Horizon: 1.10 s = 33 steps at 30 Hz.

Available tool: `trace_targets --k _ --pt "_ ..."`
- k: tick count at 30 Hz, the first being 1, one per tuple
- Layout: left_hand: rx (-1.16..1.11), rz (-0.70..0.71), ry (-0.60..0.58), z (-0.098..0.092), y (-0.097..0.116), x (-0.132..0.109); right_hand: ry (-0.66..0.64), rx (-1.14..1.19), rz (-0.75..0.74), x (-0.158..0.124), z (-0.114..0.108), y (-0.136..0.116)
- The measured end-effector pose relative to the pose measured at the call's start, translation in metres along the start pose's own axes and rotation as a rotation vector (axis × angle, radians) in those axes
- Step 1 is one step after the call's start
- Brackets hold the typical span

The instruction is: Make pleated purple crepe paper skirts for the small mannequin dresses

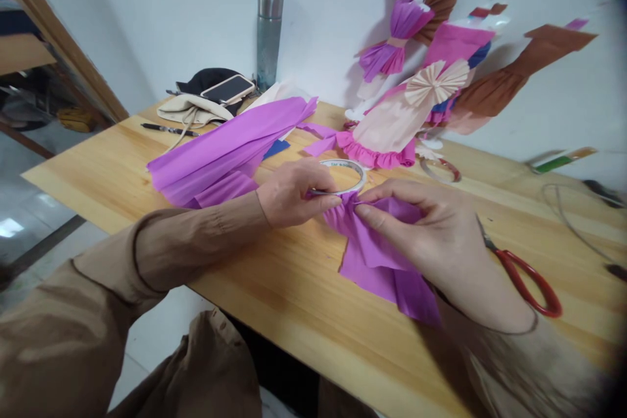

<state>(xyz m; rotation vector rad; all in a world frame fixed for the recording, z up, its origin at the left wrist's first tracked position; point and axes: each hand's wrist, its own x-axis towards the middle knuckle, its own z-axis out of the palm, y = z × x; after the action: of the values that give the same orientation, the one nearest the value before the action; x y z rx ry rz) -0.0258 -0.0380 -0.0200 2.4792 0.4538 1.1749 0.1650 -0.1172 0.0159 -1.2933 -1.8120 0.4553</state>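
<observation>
In the head view, the left hand [294, 192] closes its thumb and fingers on the tape roll [363, 176], while the right hand [435, 228] pinches the gathered edge of the purple crepe paper [377, 261] between thumb and forefinger. This paper is at the middle of the table [274, 294], just beside the roll, and its loose part hangs under the right hand toward the near side. I judge that the thin paper could tear if the two hands pull apart too strongly, and that the small folds could open if one pinch becomes weak. The tape could also stick in a wrong place, because paper and roll are so close together. The table is of pale wood, with red-handled scissors [537, 279] at the right, and a larger purple sheet [225, 144] at the left. On the far side are a phone [228, 88], a flask [268, 46] and, leaning near the white wall [196, 6], some paper dresses [394, 124]. At the left, a tiled floor [53, 235] is visible.
</observation>
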Motion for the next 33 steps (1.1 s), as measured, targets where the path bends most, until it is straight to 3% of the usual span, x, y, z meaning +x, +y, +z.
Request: trace_targets --k 10,18,33 --pt "-0.068 0.04 0.048 0.002 -0.001 0.0 0.058 -0.032 0.138 0.006 -0.005 0.004" --pt "-0.065 0.05 0.02 0.001 0.001 0.0 0.083 0.015 0.129 0.007 -0.002 0.006" --pt "-0.114 0.107 -0.05 0.003 0.0 -0.001 0.004 0.107 0.237 0.008 0.0 0.016"
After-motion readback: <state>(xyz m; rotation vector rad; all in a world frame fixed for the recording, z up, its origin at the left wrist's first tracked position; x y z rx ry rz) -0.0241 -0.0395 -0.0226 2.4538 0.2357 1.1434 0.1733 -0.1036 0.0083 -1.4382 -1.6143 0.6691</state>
